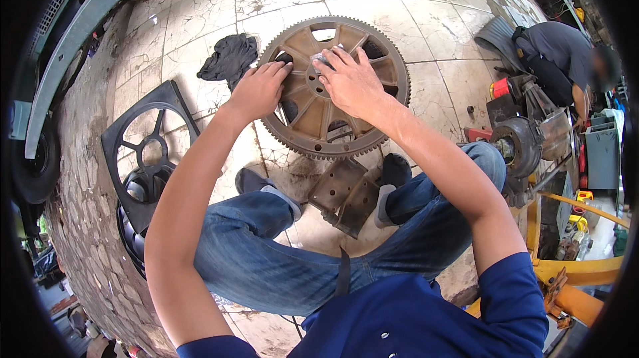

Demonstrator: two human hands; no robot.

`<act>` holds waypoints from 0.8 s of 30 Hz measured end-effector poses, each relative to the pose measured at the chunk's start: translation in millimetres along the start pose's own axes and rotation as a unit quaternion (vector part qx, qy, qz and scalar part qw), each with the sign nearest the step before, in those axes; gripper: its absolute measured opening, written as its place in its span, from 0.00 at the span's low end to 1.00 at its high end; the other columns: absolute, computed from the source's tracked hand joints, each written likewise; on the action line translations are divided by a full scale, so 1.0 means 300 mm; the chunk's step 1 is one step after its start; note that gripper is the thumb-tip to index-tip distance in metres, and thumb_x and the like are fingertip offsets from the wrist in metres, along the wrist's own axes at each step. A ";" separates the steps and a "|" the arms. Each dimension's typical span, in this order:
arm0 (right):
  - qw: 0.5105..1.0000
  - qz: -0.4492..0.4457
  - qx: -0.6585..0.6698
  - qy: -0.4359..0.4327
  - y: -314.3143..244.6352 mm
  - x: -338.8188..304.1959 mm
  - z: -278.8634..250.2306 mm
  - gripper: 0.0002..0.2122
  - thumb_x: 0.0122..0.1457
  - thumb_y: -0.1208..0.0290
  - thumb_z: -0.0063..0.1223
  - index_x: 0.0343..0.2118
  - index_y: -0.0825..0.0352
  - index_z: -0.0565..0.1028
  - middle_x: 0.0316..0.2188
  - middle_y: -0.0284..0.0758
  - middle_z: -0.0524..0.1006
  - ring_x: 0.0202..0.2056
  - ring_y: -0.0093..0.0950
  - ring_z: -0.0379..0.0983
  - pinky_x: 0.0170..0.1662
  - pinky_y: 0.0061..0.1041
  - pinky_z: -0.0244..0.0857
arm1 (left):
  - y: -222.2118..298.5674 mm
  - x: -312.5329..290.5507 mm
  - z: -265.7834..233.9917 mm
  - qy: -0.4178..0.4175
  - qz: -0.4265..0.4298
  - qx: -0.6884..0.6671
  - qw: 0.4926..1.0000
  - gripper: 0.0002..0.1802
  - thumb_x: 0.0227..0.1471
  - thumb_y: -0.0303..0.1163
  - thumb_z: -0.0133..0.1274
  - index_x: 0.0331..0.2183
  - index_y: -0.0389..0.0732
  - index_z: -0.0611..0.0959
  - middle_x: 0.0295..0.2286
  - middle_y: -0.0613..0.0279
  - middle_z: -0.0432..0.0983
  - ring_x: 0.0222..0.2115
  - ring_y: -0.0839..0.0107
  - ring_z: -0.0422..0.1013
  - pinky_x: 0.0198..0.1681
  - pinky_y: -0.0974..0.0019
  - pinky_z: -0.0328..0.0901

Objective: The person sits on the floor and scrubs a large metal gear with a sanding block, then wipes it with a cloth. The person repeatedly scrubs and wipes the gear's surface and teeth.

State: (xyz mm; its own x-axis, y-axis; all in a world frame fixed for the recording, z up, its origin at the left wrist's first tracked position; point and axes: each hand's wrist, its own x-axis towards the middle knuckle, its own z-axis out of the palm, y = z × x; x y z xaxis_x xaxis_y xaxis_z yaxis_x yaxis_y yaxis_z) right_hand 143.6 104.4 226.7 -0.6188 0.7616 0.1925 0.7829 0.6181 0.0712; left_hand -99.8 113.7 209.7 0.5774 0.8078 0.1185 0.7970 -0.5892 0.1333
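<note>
A large brown-grey toothed flywheel (309, 125) with spokes and a holed hub lies in front of me, between and beyond my feet. My left hand (259, 90) grips its left rim, fingers over the edge beside a spoke opening and thumb hidden. Near the hub, my right hand (351, 84) presses a small pale crumpled piece (322, 60), cloth or paper, against the metal. Its fingers cover most of that piece. Two dark metal plates with holes (341, 193) lie between my feet, close to the wheel's near edge.
A black cloth (228, 58) lies left of the wheel. A black fan shroud (114, 152) stands farther left. To the right are a dark round machine part (522, 142), a yellow metal frame (579, 271) and a grey bin (601, 155). Another person (559, 52) bends over at the far right.
</note>
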 end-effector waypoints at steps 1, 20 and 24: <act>1.000 0.008 0.007 0.003 0.004 0.001 -0.004 0.20 0.66 0.62 0.40 0.58 0.67 0.68 0.59 0.42 0.66 0.63 0.39 0.58 0.63 0.54 0.49 | -0.001 0.001 0.001 0.004 0.002 0.003 1.000 0.29 0.53 0.28 0.51 0.57 0.41 0.69 0.55 0.54 0.67 0.56 0.58 0.64 0.57 0.56 0.61; 0.993 -0.019 0.105 0.044 -0.020 -0.017 0.029 0.18 0.66 0.65 0.42 0.55 0.66 0.70 0.58 0.41 0.68 0.62 0.39 0.58 0.63 0.46 0.53 | -0.008 0.006 -0.001 0.000 0.000 0.018 1.000 0.28 0.54 0.29 0.49 0.57 0.40 0.69 0.54 0.55 0.68 0.56 0.60 0.65 0.56 0.53 0.62; 0.994 -0.056 0.088 0.043 -0.029 -0.037 0.011 0.17 0.65 0.66 0.44 0.54 0.66 0.71 0.57 0.39 0.69 0.61 0.37 0.60 0.61 0.42 0.57 | -0.001 -0.006 -0.001 -0.014 -0.007 0.013 1.000 0.28 0.54 0.29 0.48 0.57 0.40 0.69 0.54 0.57 0.68 0.55 0.61 0.65 0.56 0.52 0.63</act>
State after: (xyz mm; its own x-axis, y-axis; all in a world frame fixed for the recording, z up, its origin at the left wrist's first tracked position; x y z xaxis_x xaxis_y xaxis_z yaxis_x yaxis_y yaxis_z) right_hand 143.4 91.1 220.7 -0.6871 0.6717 0.2768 0.6817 0.7279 -0.0741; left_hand -101.0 112.4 209.9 0.5704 0.8166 0.0881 0.8093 -0.5771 0.1096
